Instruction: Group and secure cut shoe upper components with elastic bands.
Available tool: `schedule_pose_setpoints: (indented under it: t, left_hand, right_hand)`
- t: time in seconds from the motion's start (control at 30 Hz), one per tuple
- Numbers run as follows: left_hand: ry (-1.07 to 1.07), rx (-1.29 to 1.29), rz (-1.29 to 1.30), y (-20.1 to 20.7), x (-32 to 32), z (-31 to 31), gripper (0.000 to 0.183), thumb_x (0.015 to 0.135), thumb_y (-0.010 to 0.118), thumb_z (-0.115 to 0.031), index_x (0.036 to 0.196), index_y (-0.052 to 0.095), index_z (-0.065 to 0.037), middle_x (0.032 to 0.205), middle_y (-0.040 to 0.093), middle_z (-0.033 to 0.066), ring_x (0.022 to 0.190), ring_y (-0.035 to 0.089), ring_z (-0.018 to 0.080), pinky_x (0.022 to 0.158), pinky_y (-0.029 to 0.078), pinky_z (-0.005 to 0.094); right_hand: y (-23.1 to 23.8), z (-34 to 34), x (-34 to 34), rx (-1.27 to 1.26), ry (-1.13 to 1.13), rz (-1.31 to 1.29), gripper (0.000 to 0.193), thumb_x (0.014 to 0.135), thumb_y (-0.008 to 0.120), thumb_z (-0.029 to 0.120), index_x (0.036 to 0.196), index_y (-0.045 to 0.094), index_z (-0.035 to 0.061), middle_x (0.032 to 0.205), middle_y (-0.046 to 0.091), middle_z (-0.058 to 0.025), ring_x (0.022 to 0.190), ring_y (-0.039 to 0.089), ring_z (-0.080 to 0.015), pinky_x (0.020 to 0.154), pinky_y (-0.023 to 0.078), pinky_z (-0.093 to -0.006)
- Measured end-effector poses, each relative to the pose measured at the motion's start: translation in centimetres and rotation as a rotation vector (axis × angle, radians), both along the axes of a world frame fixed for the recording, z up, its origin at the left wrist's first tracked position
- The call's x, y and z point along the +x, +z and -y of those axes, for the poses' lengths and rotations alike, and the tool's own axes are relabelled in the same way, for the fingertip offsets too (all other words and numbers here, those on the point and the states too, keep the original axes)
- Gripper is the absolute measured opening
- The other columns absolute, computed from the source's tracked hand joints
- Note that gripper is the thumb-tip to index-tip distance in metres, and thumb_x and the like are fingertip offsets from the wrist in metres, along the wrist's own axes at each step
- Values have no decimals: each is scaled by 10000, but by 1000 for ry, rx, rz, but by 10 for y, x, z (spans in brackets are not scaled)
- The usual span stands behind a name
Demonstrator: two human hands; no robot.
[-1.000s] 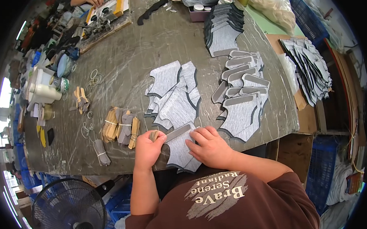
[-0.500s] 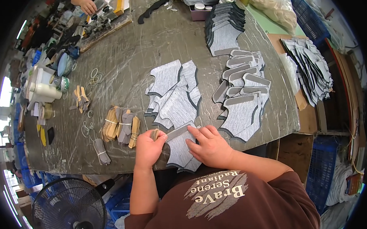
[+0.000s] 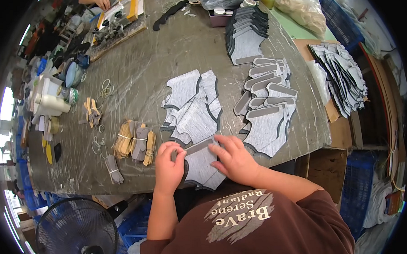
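Strip (image 3: 199, 147), laid across panel (image 3: 200, 167); left end met by left hand (image 3: 169, 164), curled, grip unclear; right end touched by right hand (image 3: 236, 159), loosely spread, unclenched.

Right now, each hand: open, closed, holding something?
Left hand: curled at the left end of the strip; whether it grips cannot be told.
Right hand: open, fingers on the grey piece.

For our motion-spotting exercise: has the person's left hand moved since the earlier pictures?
Yes: the left hand shifted slightly right, away from the nearest tan bundle.
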State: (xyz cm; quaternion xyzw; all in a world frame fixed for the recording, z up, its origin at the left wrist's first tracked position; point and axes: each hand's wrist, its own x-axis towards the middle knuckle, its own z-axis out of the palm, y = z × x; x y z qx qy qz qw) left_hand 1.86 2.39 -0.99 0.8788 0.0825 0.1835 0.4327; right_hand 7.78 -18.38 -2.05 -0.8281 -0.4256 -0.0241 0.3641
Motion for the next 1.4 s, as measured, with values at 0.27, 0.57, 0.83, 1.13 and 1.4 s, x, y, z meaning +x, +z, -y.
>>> schedule_pose_setpoints:
  t: [0.27,0.57,0.83,1.13,1.4]
  left_hand:
    - [-38,-551,126,1,-20,14,167,759,624,134,828,579,-12,830,628,90,707,535,103,641,439,222]
    - [-171,-1014,-351,1,-21,1,363,932,557,-317,962,586,43,707,612,80,448,430,62,407,336,209]
    - [-266,-706,-431,7,-8,8,434,984,439,-332,1002,640,52,541,535,17,449,393,40,445,319,180]
    - [-190,-856,-152,-2,-10,10,763,911,384,-590,1219,462,104,850,488,31,520,393,44,445,313,176]
    - [-332,-389,-86,22,-2,44,939,815,313,-741,1281,445,64,873,495,65,673,501,167,573,413,284]
  right_hand:
    - [0,-7,10,272,-155,-270,612,687,745,5,1240,491,66,968,544,-105,810,559,-216,704,484,-338]
    - [6,-4,18,227,0,-183,211,709,645,-68,815,493,33,863,628,-119,976,601,-306,781,484,-377]
    - [16,35,26,652,-325,-811,207,847,599,0,1022,494,30,889,613,-40,785,559,-86,686,469,-257]
    - [39,63,44,122,-624,209,369,677,695,-19,1019,573,50,1012,570,-149,966,513,-340,870,404,-423]
    - [58,-8,7,306,52,-780,79,805,655,61,853,655,-2,790,658,-105,706,617,-192,636,475,-307]
